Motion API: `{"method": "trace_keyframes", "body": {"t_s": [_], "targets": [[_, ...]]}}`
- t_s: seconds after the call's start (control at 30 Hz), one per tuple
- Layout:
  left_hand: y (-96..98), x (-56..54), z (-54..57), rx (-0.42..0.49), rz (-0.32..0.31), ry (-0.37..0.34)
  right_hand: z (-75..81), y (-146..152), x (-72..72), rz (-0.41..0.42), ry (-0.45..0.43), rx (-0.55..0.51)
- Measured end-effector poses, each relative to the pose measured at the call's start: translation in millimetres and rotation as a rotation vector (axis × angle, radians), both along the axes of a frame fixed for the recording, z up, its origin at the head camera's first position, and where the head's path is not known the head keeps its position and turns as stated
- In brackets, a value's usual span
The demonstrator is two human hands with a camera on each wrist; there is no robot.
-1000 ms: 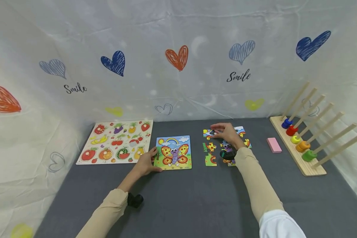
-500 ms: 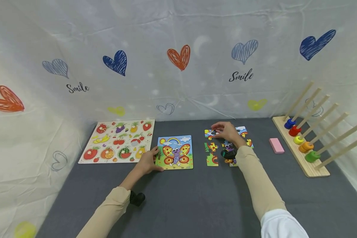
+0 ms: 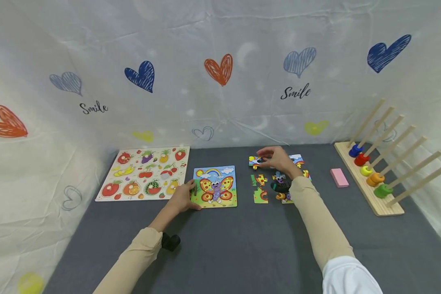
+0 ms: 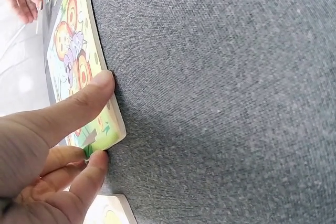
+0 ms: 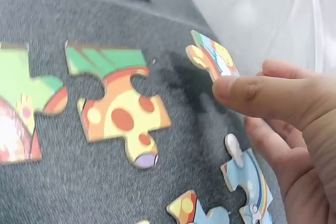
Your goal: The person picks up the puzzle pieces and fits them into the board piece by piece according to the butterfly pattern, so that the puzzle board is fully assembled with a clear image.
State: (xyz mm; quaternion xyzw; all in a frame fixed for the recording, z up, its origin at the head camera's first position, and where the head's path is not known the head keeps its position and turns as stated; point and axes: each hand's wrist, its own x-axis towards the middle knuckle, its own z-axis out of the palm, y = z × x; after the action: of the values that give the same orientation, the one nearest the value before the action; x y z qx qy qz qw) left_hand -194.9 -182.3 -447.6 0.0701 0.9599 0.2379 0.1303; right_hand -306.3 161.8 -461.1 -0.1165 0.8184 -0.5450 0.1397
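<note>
A square butterfly picture board [image 3: 228, 201] lies on the table in front of the person. The left hand [image 3: 179, 200] grips its near left corner; in the left wrist view the thumb [image 4: 100, 85] presses the near edge and fingertips [image 4: 97, 158] meet the left side. The right hand [image 3: 278, 161] pinches a jigsaw piece [image 5: 210, 59] between thumb and fingers, tilted and raised off the table in the right wrist view. Below it lies a yellow-and-orange wing piece [image 5: 121, 114], with a green corner piece [image 5: 18, 124] beside it. Further pieces sit partly hidden beneath the right hand and wrist.
A fruit picture board [image 3: 161, 167] lies at the left, close to the butterfly board. To the right are a pink block [image 3: 339, 178] and a wooden peg stand [image 3: 393, 210] with coloured rings. A white printed cloth [image 3: 257, 118] hangs behind the grey table [image 3: 239, 253].
The right hand has raised its jigsaw piece and brought it slightly left and away from the person. The left hand stays at the butterfly board. The head view shifts slightly.
</note>
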Motion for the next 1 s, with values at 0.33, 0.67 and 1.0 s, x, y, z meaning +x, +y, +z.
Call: {"method": "trace_keyframes", "body": {"t_s": [0.33, 0.67, 1.0], "targets": [[-0.7, 3.4, 4.7, 0.018, -0.010, 0.017, -3.8, -1, 7.3, 0.064, -0.058, -0.005], [0.0, 3.1, 1.9, 0.011, -0.017, 0.033, -8.6, -1, 7.8, 0.028, -0.036, 0.024], [-1.4, 2.8, 0.3, 0.001, -0.016, 0.027, -14.6, 0, 8.3, 0.015, -0.049, -0.111]]}}
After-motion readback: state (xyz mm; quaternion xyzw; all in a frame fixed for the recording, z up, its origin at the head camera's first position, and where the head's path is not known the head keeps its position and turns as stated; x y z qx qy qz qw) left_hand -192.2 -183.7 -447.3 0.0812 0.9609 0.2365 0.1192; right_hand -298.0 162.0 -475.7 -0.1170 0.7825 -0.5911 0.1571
